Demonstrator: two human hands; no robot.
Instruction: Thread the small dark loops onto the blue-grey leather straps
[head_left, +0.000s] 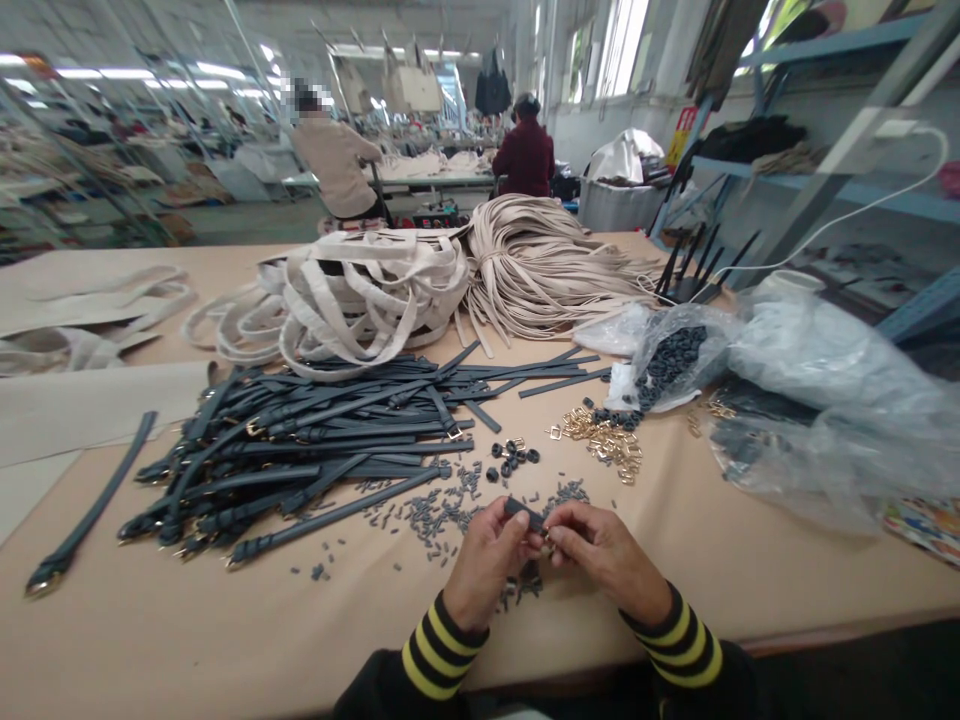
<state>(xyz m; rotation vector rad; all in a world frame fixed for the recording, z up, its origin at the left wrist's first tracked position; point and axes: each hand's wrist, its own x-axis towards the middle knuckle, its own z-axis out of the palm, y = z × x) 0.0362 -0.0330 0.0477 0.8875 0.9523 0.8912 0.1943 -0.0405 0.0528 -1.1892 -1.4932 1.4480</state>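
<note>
left hand (486, 560) and right hand (600, 550) together at near table (225, 620) edge, both sets of fingers pinched on short dark strap piece (523, 513), pile of dark straps (300, 440) to left, gold buckles (604, 437) and bag of black rings (671, 360) beyond

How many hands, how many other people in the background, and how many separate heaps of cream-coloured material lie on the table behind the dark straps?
Hands: 2, the left hand and right hand, pinching one dark strap piece
Other people: 2, one in beige, one in dark red
Cream heaps: 2, wide handles and thin cords
Total: 6
</note>
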